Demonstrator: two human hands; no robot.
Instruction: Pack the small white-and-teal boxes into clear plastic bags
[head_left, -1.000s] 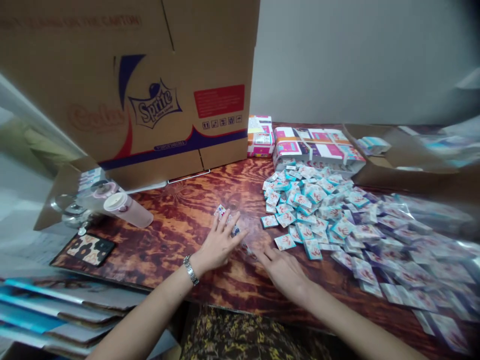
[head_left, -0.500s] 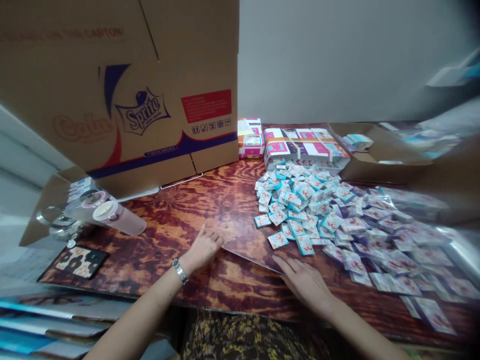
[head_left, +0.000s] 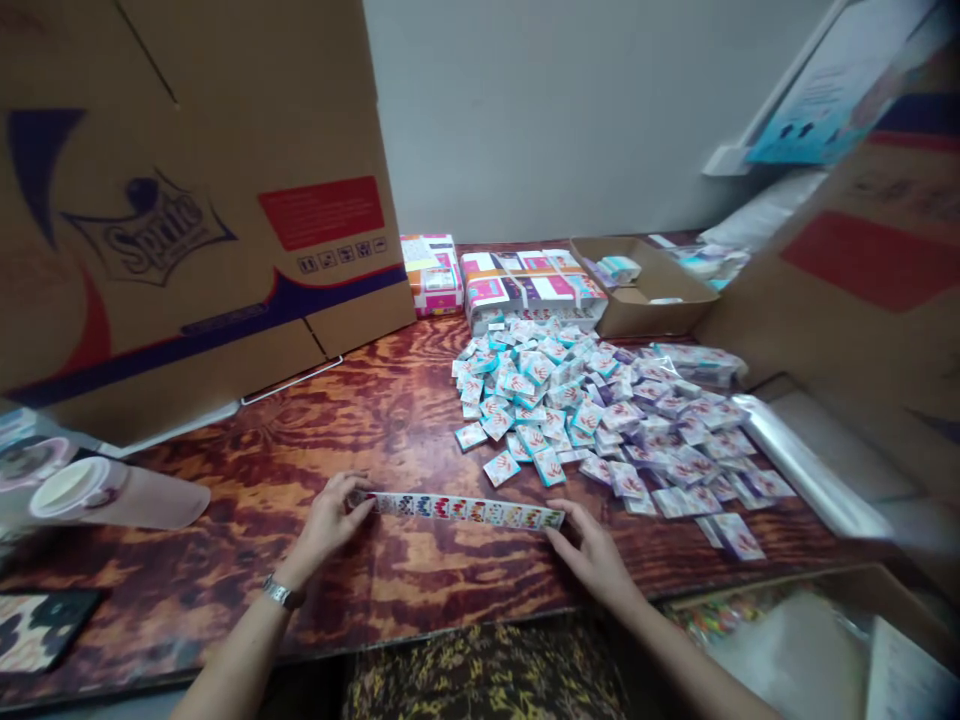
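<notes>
A long narrow printed strip (head_left: 459,510), white with a row of small colourful pictures, stretches between my hands above the table. My left hand (head_left: 335,515) wears a metal-band watch on its wrist and pinches the strip's left end. At the other end, my right hand (head_left: 592,550) grips it between thumb and fingers. Just beyond the strip lies a heap of small white boxes (head_left: 532,395) with hand pictures, blue-edged on the left side and purple-edged on the right.
A large Sprite carton (head_left: 225,230) stands at left, near a pink tumbler (head_left: 127,492) and a flower-patterned phone (head_left: 41,630). Strapped packs (head_left: 529,285) and an open cardboard box (head_left: 652,318) sit behind the heap. A clear plastic roll (head_left: 810,470) lies right, beside another carton (head_left: 862,270).
The view has turned to the right. The strip, seen almost edge-on before, now shows its printed face. My fingers have closed on both its ends.
</notes>
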